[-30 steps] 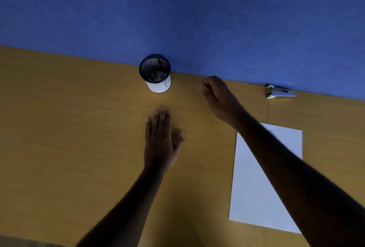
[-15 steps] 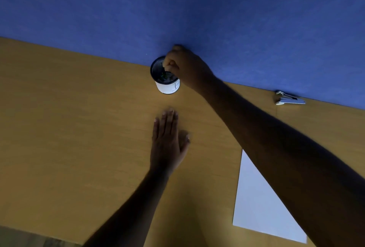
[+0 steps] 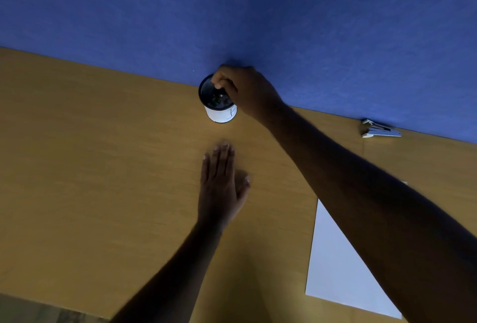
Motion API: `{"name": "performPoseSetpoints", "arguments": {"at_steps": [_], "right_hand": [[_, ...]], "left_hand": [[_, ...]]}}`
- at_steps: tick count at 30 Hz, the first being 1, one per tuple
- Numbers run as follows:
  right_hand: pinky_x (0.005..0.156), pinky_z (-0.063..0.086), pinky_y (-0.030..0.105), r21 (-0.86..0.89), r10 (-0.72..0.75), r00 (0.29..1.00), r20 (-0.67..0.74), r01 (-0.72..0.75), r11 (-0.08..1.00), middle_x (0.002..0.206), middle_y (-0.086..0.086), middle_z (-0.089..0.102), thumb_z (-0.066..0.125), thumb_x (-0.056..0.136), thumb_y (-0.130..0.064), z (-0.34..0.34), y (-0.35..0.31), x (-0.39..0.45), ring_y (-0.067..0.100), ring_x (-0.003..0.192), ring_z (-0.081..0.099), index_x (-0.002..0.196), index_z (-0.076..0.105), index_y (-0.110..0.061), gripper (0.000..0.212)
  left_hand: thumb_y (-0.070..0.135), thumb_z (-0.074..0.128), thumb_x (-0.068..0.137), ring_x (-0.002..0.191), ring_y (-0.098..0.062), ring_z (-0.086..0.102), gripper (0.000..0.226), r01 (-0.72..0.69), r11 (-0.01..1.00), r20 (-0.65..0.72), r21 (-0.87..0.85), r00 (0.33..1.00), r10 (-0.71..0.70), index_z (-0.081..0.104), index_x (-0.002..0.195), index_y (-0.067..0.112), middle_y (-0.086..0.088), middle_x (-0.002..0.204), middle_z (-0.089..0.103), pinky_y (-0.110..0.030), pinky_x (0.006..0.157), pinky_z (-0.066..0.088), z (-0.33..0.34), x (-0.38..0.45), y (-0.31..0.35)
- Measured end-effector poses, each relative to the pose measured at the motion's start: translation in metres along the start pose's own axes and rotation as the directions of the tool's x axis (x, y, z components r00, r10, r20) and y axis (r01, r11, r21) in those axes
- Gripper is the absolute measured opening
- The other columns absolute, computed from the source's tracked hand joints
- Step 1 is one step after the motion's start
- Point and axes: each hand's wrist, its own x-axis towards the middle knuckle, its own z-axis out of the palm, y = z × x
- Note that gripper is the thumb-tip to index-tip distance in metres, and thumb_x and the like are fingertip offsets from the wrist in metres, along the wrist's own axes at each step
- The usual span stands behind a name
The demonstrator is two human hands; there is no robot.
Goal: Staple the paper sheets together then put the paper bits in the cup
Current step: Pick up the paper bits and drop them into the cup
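Note:
A small cup (image 3: 221, 115) with a black mesh rim and a white lower wall stands at the table's far edge, against the blue wall. Small dark bits lie inside it. My right hand (image 3: 245, 90) hovers over the cup's mouth with its fingertips pinched together and pointing down into it; I see nothing between the fingers. My left hand (image 3: 219, 185) lies flat, palm down, on the table just in front of the cup, holding nothing. White paper sheets (image 3: 335, 266) lie at the near right, partly hidden under my right forearm.
A silver stapler (image 3: 380, 132) rests at the far right against the blue wall (image 3: 232, 12). The wooden table (image 3: 90, 167) stretches bare to the left of my hands. Its near edge shows at the bottom left.
My right hand has moved left from the table's back edge to above the cup and stays there with pinched fingers. My left hand has stayed flat on the table.

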Motion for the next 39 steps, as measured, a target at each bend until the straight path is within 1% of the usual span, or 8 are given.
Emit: {"name": "performPoseSetpoints", "arguments": {"at_steps": [10, 14, 16, 19, 22, 26, 32, 39], "right_hand": [[0.079, 0.057, 0.030, 0.064, 0.000, 0.998, -0.060, 0.004, 0.998, 0.099, -0.008, 0.076, 0.070, 0.092, -0.029, -0.001, 0.008, 0.002, 0.008, 0.091, 0.069, 0.100, 0.073, -0.017, 0.015], [0.078, 0.053, 0.012, 0.265, 0.079, 0.992, -0.103, -0.049, 0.963, 0.103, -0.004, 0.078, 0.064, 0.096, -0.018, -0.003, 0.006, 0.000, 0.000, 0.091, 0.068, 0.107, 0.077, -0.010, 0.018], [0.071, 0.056, 0.016, 0.389, 0.147, 0.982, -0.119, -0.090, 0.917, 0.105, -0.004, 0.079, 0.065, 0.096, -0.018, -0.008, 0.005, -0.009, 0.002, 0.091, 0.072, 0.112, 0.075, -0.010, 0.021], [0.064, 0.050, 0.020, 0.436, 0.219, 0.958, -0.188, -0.119, 0.892, 0.103, -0.006, 0.078, 0.072, 0.093, -0.021, -0.015, 0.007, -0.031, -0.005, 0.072, 0.066, 0.110, 0.076, -0.013, 0.019], [0.064, 0.053, 0.027, 0.521, 0.312, 0.928, -0.203, -0.167, 0.837, 0.105, -0.007, 0.078, 0.073, 0.094, -0.021, -0.023, 0.011, -0.057, -0.003, 0.076, 0.066, 0.111, 0.076, -0.014, 0.019], [0.054, 0.047, 0.022, 0.650, 0.451, 0.878, -0.160, -0.251, 0.717, 0.099, 0.000, 0.078, 0.066, 0.098, -0.019, -0.026, 0.026, -0.114, 0.006, 0.067, 0.065, 0.115, 0.073, -0.017, 0.018], [0.074, 0.051, 0.023, 0.523, 0.601, 0.779, -0.182, -0.441, 0.729, 0.103, -0.011, 0.076, 0.066, 0.098, -0.019, -0.020, 0.073, -0.235, 0.004, 0.090, 0.068, 0.112, 0.075, -0.023, 0.017], [0.081, 0.045, 0.019, 0.354, 0.725, 0.669, -0.163, -0.646, 0.676, 0.113, -0.008, 0.073, 0.061, 0.103, -0.031, -0.018, 0.102, -0.343, 0.010, 0.103, 0.066, 0.116, 0.074, -0.022, 0.021]], "left_hand": [[0.048, 0.051, 0.105, 0.167, -0.028, 0.019, 0.079, 0.003, 1.000, 0.007, -0.004, 1.000, -0.003, 0.029, 0.167, 0.005, -0.012, 0.179, 0.022, -0.055, 0.134, 0.019, -0.001, 0.001, 0.000], [0.048, 0.052, 0.105, 0.167, -0.028, 0.020, 0.079, 0.001, 1.000, -0.002, -0.003, 1.000, -0.001, 0.030, 0.167, 0.005, -0.012, 0.178, 0.024, -0.056, 0.134, 0.020, -0.001, 0.001, 0.000], [0.048, 0.052, 0.105, 0.167, -0.028, 0.019, 0.078, 0.001, 1.000, 0.000, -0.001, 1.000, -0.001, 0.030, 0.167, 0.005, -0.012, 0.178, 0.023, -0.056, 0.134, 0.020, 0.000, 0.000, -0.001], [0.047, 0.052, 0.105, 0.167, -0.028, 0.021, 0.077, 0.002, 1.000, -0.001, 0.008, 1.000, -0.002, 0.031, 0.166, 0.005, -0.012, 0.178, 0.024, -0.055, 0.134, 0.020, -0.001, 0.001, -0.001], [0.047, 0.052, 0.105, 0.166, -0.029, 0.022, 0.078, -0.005, 1.000, 0.007, 0.015, 1.000, 0.005, 0.030, 0.167, 0.005, -0.011, 0.178, 0.024, -0.055, 0.135, 0.019, -0.001, 0.001, -0.001], [0.049, 0.050, 0.105, 0.166, -0.030, 0.022, 0.078, -0.011, 1.000, 0.026, 0.025, 1.000, 0.010, 0.028, 0.167, 0.006, -0.011, 0.178, 0.024, -0.054, 0.135, 0.018, -0.002, 0.001, -0.004], [0.053, 0.043, 0.105, 0.166, -0.032, 0.021, 0.079, -0.019, 0.999, 0.048, 0.036, 0.999, 0.017, 0.027, 0.168, 0.007, -0.010, 0.178, 0.024, -0.054, 0.135, 0.017, -0.005, 0.000, -0.002], [0.052, 0.041, 0.105, 0.164, -0.034, 0.025, 0.077, -0.024, 0.998, 0.064, 0.062, 0.998, 0.020, 0.031, 0.166, 0.006, -0.012, 0.176, 0.028, -0.056, 0.134, 0.020, -0.002, 0.001, -0.004]]}}
